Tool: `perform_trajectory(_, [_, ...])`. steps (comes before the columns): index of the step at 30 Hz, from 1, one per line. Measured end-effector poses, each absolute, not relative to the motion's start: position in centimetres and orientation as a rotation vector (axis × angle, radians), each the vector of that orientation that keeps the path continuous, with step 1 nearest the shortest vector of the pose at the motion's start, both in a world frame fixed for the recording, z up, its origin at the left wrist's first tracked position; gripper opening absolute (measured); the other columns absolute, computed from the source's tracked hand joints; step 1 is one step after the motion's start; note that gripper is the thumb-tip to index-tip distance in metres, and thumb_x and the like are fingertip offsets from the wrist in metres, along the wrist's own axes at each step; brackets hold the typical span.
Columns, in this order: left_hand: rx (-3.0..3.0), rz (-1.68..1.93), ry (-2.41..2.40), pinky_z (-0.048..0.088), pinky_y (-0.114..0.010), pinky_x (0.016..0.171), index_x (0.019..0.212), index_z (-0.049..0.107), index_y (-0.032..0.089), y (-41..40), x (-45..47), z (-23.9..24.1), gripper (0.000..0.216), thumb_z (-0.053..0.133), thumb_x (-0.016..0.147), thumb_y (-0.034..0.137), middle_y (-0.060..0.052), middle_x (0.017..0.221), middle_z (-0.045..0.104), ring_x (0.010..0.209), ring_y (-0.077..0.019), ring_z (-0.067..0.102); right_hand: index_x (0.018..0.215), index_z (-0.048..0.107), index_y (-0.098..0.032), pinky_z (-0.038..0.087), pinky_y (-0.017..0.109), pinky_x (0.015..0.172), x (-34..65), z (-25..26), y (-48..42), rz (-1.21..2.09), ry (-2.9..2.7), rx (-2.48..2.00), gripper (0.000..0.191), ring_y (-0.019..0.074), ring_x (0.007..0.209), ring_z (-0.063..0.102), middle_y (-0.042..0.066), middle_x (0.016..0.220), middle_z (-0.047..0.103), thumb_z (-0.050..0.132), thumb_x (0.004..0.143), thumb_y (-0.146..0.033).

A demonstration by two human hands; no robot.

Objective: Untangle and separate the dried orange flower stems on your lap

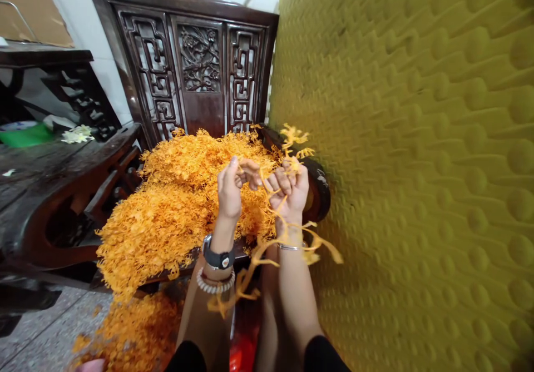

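My right hand (294,191) is closed around a yellow-orange plastic sprig (294,135), whose branching tips stick up above the fingers. From between my hands a long, thin orange strand with side branches (261,252) dangles towards me, blurred, over my forearms. My left hand (230,191) is just to the left, thumb raised and fingers curled inward, with its fingertips pinching at the strand. Behind and left of both hands lies a big heap of similar orange plastic sprigs (167,222), piled on a dark carved wooden chair (204,105).
A yellow textured foam mat (409,138) stands like a wall close on my right. More orange pieces (137,327) lie on the speckled floor at lower left. On the dark wooden table (25,183) at left are a green container (27,135) and pale flowers (78,134).
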State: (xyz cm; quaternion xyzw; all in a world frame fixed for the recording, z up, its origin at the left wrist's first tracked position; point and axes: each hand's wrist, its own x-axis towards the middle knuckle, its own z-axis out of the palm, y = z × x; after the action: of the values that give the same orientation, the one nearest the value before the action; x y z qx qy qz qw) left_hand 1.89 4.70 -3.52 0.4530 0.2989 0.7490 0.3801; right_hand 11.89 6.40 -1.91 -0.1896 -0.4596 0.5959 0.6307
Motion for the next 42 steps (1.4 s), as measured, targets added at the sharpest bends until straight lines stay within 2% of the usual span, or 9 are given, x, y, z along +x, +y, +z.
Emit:
perform_trajectory(3, [1.38,1.929,1.075,0.039,-0.026,0.055,0.089,0.057,0.018,5.0,2.6,-4.1,0.033,0.034,0.088,0.042,-0.001,0.06,0.055,0.055,-0.0115,0.05,0.054,0.036,-0.023,0.021,0.024,0.04,11.3,-1.7,6.2,1.249,-1.172,-0.573,0.04,0.0069,0.034,0.02,-0.009,0.035,0.024,0.048,0.076,-0.054])
perform_trajectory(8, [1.441,1.946,1.173,0.04,-0.025,0.05,0.124,0.038,0.019,5.3,2.6,-4.7,0.04,0.034,0.089,0.038,0.0,0.062,0.06,0.046,-0.0108,0.05,0.069,0.043,-0.022,0.016,0.023,0.04,11.6,-1.7,6.3,1.085,-1.245,-0.564,0.024,0.0053,0.034,0.019,-0.011,0.037,0.029,0.053,0.08,-0.04])
perform_trajectory(13, [1.271,2.087,1.005,0.039,-0.022,0.044,0.104,0.039,0.022,5.1,2.2,-4.4,0.019,0.038,0.088,0.032,0.003,0.058,0.054,0.045,-0.0103,0.05,0.077,0.046,-0.023,0.013,0.023,0.037,12.6,-1.6,6.0,1.016,-1.274,-0.566,0.014,0.0057,0.032,0.022,-0.011,0.039,0.034,0.053,0.082,-0.034])
perform_trajectory(16, [1.108,2.204,0.939,0.037,-0.021,0.043,0.096,0.038,0.022,4.9,1.8,-4.2,0.011,0.036,0.086,0.024,0.004,0.057,0.05,0.045,-0.01,0.049,0.074,0.045,-0.023,0.021,0.022,0.037,13.3,-1.5,5.8,0.976,-1.28,-0.587,0.015,0.0071,0.036,0.033,-0.008,0.044,0.04,0.051,0.083,-0.034])
perform_trajectory(20, [0.918,2.45,1.079,0.04,-0.022,0.053,0.089,0.043,0.02,5.2,0.1,-4.2,0.012,0.035,0.08,0.014,0.001,0.066,0.052,0.055,-0.0098,0.049,0.071,0.047,-0.022,0.04,0.026,0.053,14.1,-1.3,5.8,0.812,-1.239,-0.637,0.015,0.0115,0.056,0.054,-0.002,0.059,0.05,0.05,0.083,-0.031])
perform_trajectory(23, [0.961,2.539,1.234,0.04,-0.024,0.063,0.073,0.047,0.018,5.2,-1.2,-4.2,0.011,0.038,0.074,0.011,-0.001,0.073,0.05,0.068,-0.0109,0.048,0.072,0.049,-0.022,0.044,0.029,0.067,14.0,-1.3,5.8,0.745,-1.302,-0.647,0.013,0.0133,0.068,0.058,0.001,0.07,0.056,0.051,0.082,-0.029])
perform_trajectory(28, [1.355,2.256,1.219,0.038,-0.026,0.065,0.076,0.05,0.018,3.7,-1.0,-3.4,0.012,0.04,0.081,0.023,-0.002,0.075,0.05,0.069,-0.0126,0.046,0.076,0.049,-0.022,0.045,0.029,0.06,12.6,-1.6,5.2,0.998,-1.475,-0.663,0.012,0.0119,0.058,0.054,0.0,0.063,0.055,0.047,0.084,-0.03])
perform_trajectory(33, [1.762,1.675,1.347,0.037,-0.026,0.061,0.067,0.048,0.019,2.7,0.6,-2.9,0.027,0.046,0.083,0.041,0.0,0.062,0.053,0.06,-0.0118,0.049,0.069,0.047,-0.02,0.041,0.024,0.057,11.5,-2.0,5.1,1.052,-1.534,-0.66,0.015,0.0083,0.055,0.048,-0.003,0.06,0.05,0.05,0.081,-0.028])
perform_trajectory(42, [1.74,1.718,1.471,0.026,-0.026,0.052,0.056,0.043,0.018,4.1,1.0,-3.7,0.038,0.038,0.088,0.038,0.003,0.05,0.04,0.048,-0.0092,0.034,0.06,0.044,-0.019,0.034,0.021,0.04,11.3,-1.7,5.4,1.166,-1.394,-0.713,0.028,0.0061,0.039,0.041,-0.006,0.048,0.043,0.053,0.079,-0.038])
